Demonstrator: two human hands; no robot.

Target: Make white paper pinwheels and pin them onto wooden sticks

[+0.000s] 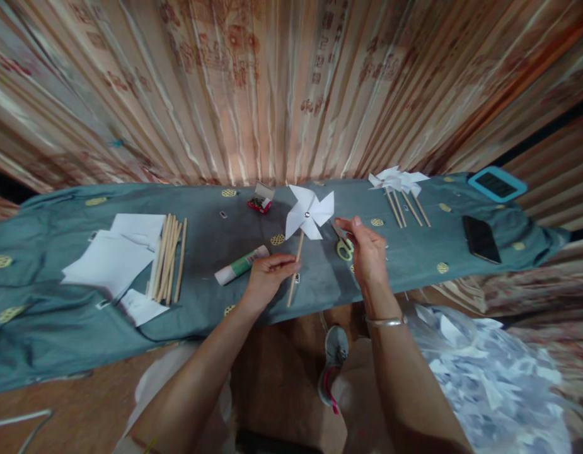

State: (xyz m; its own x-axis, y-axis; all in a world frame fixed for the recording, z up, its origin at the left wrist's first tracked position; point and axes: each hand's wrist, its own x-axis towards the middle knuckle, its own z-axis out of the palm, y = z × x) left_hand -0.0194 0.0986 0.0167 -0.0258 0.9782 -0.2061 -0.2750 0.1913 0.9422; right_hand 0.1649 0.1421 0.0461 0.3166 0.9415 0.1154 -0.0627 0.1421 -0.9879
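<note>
A white paper pinwheel [316, 212] with a metal pin at its centre faces up over the table. Its wooden stick [292, 291] is pinched between the thumb and fingers of my left hand [268, 277]. To the right of the blades is my right hand [367, 249], with thumb and forefinger stretched toward them, a small gap away; I see nothing in it. Scissors with yellow-green handles [344, 248] lie just left of that hand, partly hidden by it. A green and white glue stick [241, 265] lies beside my left hand.
On the cloth-covered table [201, 208] are white paper sheets [109, 261], several wooden sticks [168, 258], a small red box of pins [261, 200], finished pinwheels [399, 180], a phone [481, 239] and a blue-framed device [497, 184]. A bag of white paper pieces [494, 372] stands below right.
</note>
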